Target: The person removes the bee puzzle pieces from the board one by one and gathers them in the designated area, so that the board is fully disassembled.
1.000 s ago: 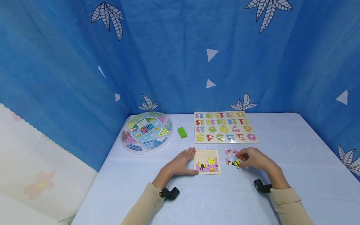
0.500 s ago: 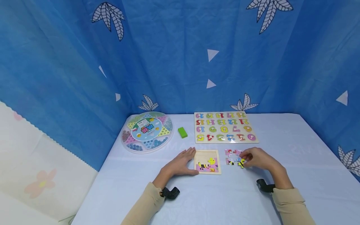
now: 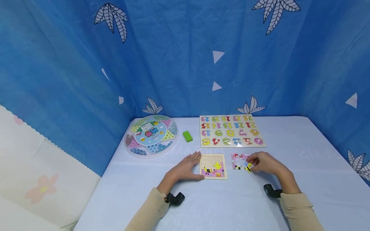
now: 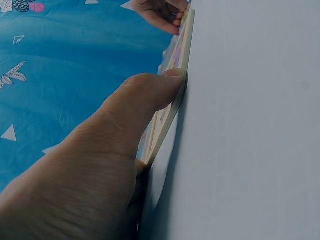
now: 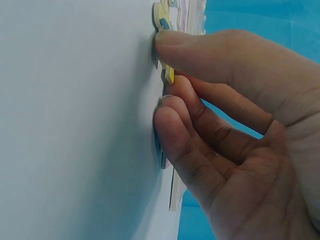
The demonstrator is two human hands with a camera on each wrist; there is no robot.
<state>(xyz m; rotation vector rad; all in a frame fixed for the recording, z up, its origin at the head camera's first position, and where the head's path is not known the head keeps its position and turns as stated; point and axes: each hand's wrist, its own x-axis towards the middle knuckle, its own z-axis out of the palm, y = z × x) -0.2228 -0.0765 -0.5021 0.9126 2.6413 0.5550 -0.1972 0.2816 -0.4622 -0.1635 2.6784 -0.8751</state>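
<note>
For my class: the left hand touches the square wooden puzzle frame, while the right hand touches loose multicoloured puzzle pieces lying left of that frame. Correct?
One slip: the head view shows the loose multicoloured puzzle pieces lying right of the square wooden puzzle frame. The right hand does touch them, and the left hand the frame.

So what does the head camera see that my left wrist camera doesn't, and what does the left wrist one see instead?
Only the head view shows the green block and the tan sleeves. Only the left wrist view shows a pink oval on the blue curtain. Both show the left hand, the right hand and the wooden frame.
</note>
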